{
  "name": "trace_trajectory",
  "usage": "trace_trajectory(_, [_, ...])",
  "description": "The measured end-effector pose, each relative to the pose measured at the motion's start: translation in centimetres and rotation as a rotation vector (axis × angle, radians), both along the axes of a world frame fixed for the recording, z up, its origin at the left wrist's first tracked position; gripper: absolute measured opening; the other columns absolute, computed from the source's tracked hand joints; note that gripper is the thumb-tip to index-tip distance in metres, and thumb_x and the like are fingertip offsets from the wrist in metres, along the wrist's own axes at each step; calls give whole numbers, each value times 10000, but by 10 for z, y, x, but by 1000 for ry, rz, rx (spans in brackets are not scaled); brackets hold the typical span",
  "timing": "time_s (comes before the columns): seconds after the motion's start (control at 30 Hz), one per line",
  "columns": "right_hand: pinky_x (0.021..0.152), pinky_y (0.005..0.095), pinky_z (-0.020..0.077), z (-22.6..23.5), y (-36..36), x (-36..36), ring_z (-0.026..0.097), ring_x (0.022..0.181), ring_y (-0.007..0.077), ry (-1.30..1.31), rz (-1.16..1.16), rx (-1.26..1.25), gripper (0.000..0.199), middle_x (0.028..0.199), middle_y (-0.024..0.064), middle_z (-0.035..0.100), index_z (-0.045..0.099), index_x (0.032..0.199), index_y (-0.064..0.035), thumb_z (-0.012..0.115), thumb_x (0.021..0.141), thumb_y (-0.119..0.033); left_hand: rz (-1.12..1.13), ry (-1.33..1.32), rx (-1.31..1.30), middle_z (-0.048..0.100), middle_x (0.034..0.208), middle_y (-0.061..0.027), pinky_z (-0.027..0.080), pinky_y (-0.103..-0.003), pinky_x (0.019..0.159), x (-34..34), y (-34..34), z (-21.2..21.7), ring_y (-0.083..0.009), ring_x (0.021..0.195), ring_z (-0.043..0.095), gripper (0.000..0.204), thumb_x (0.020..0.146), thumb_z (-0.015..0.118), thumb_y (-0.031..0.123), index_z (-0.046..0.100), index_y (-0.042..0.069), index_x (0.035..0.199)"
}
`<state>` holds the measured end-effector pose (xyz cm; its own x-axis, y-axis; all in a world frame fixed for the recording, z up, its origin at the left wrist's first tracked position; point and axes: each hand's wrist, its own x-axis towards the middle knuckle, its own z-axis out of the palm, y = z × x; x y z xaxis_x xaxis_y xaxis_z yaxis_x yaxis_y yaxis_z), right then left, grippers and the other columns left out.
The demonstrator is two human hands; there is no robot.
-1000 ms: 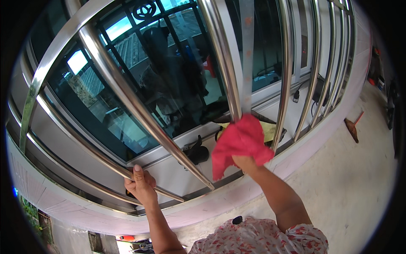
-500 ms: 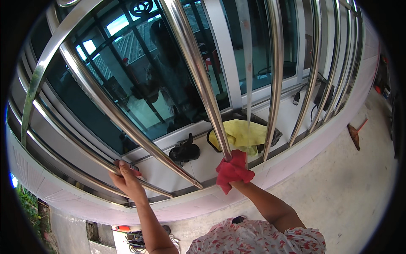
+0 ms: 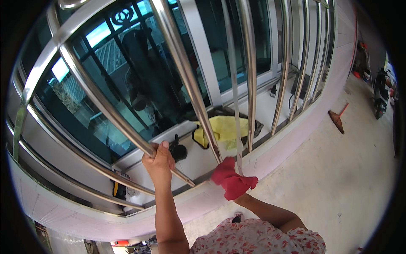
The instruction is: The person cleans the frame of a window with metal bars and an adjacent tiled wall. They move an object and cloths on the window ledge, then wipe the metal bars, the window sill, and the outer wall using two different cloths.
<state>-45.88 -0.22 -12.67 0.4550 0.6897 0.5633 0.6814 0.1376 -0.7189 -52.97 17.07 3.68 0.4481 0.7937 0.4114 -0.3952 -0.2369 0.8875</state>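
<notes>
Left hand clenched round a steel bar; right hand, hidden, gripping red cloth at bar foot. Best wrapped fully around, pressed firmly.

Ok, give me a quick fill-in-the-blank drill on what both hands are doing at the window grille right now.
1. The left hand grips a steel ____ of the grille.
2. The right hand, hidden under it, presses a ____ cloth against the foot of a bar.
3. Behind the bars, on the sill, lies a ____ cloth.

Missing words: bar; red; yellow
</notes>
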Motion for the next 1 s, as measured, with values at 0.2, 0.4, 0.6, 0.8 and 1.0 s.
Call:
trace_trajectory(0.2, [875,368,397,-91,-34,-25,542,983,249,151,120,-15,376,1058,145,560,499,1114,-47,618,776,-159,-113,-9,-33,328,446,8,263,-216,325,5,-5,2,-81,341,310,300,791,644,190,386,105,664])
trace_trajectory(0.4, [959,416,344,-23,-97,-38,545,1000,254,925,589,194,419,1098,107,564,464,1177,-70,609,804,-194,-53,-5,-13,327,435,10,257,-212,316,-4,0,2,-77,332,311,297,790,641,172,394,106,639])
trace_trajectory(0.6, [933,424,387,-36,-152,-24,503,1059,278,1153,449,561,464,1168,131,514,431,1194,-43,601,803,-226,-28,-34,-46,316,440,16,251,-206,313,3,-7,5,-73,332,305,303,770,658,171,395,116,629])
trace_trajectory(0.8, [715,344,472,39,-131,34,579,680,267,1097,339,478,573,753,210,602,484,1004,152,406,852,-394,23,-76,-53,346,423,1,250,-212,302,3,-11,8,-81,313,298,301,769,637,129,385,103,606])
trace_trajectory(1.0, [679,382,454,84,-80,89,548,825,293,1201,277,625,554,1012,204,550,484,1071,78,374,847,-417,122,-58,-28,304,443,28,227,-211,296,10,-9,0,-63,318,292,286,780,623,169,379,127,637])
